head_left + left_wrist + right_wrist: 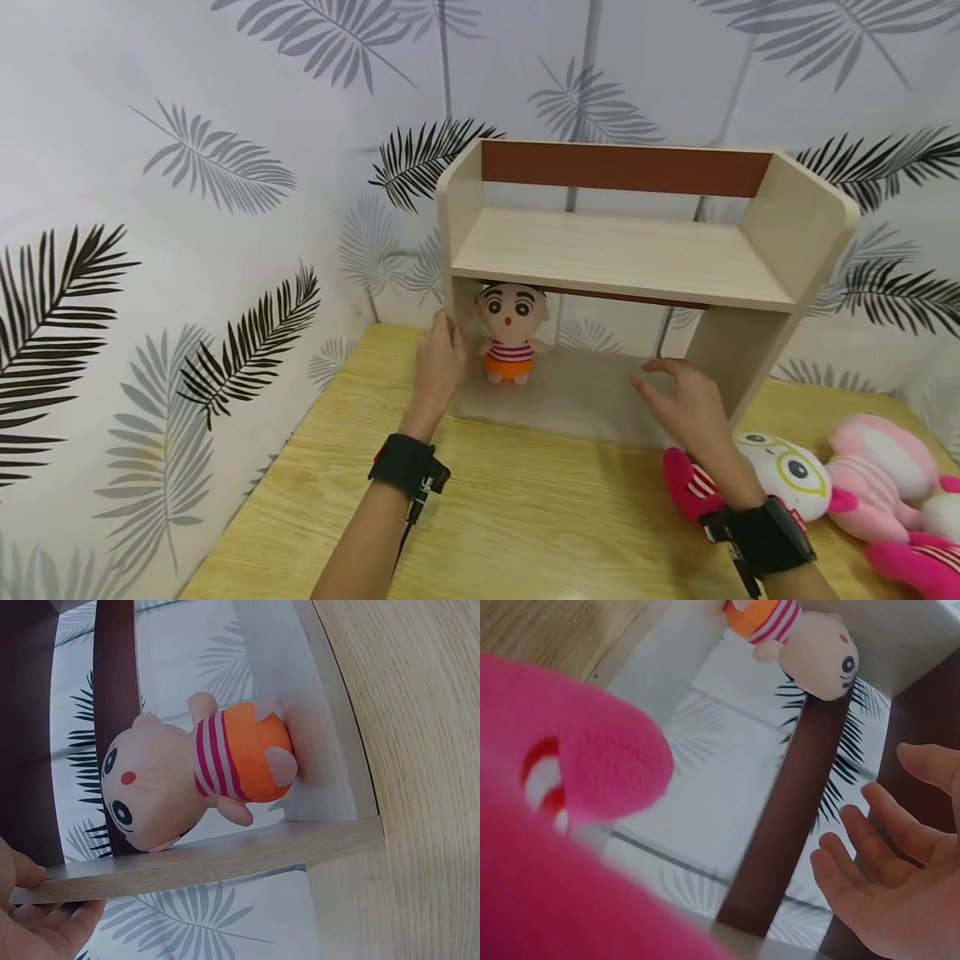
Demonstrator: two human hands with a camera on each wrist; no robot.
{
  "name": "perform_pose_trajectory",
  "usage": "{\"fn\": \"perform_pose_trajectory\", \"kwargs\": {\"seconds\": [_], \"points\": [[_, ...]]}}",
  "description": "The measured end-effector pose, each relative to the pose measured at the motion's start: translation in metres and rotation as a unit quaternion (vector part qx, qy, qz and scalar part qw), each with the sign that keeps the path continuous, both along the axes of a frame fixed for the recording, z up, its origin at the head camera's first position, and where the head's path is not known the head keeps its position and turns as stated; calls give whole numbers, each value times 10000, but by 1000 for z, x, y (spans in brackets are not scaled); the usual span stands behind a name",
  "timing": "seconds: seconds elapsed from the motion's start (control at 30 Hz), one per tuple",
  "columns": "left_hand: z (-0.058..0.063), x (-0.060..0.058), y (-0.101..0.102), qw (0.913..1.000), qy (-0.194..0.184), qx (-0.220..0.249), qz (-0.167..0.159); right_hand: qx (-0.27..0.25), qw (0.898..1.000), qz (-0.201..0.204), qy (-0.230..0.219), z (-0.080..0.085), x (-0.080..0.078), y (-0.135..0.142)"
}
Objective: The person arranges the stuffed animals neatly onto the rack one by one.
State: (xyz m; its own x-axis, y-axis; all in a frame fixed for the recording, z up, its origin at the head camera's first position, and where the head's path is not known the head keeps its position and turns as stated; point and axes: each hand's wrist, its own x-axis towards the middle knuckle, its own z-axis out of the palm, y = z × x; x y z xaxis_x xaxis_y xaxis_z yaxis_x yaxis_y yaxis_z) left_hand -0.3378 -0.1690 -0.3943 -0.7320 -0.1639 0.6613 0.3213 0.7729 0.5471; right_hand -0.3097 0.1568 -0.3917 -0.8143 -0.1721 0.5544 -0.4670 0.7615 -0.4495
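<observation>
A two-tier desktop shelf (615, 250) of pale wood stands on the table. A plush boy doll (512, 354) with a striped top and orange shorts stands upright in the lower tier, at the left end. My left hand (439, 367) grips the front edge of the left side panel (202, 862), thumb on the inner face and fingers on the outer. My right hand (686, 408) is held in front of the lower tier's right part, fingers spread and loosely bent around nothing. Close by its wrist, a bright pink plush limb (615, 750) fills much of the right wrist view.
Right of the shelf lie several plush toys: a white head with yellow-rimmed eyes (787, 475), a pale pink one (873, 483) and a bright pink striped piece (918, 567). Leaf-patterned walls (225, 100) close off the back and left of the wooden table (525, 517).
</observation>
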Motion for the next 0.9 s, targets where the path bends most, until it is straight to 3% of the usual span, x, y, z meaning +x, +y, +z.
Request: {"fn": "perform_pose_trajectory", "kwargs": {"seconds": [0.33,0.53,0.9], "points": [[-1,-1,-1,10000,56,-51,-5,279,9988,-166,-375,17,22,21],[-3,0,-1,10000,-26,-14,-5,220,9973,-370,-593,11,30,49],[-1,0,-1,9999,-25,89,-106,606,9894,-872,-987,-1,40,91]]}}
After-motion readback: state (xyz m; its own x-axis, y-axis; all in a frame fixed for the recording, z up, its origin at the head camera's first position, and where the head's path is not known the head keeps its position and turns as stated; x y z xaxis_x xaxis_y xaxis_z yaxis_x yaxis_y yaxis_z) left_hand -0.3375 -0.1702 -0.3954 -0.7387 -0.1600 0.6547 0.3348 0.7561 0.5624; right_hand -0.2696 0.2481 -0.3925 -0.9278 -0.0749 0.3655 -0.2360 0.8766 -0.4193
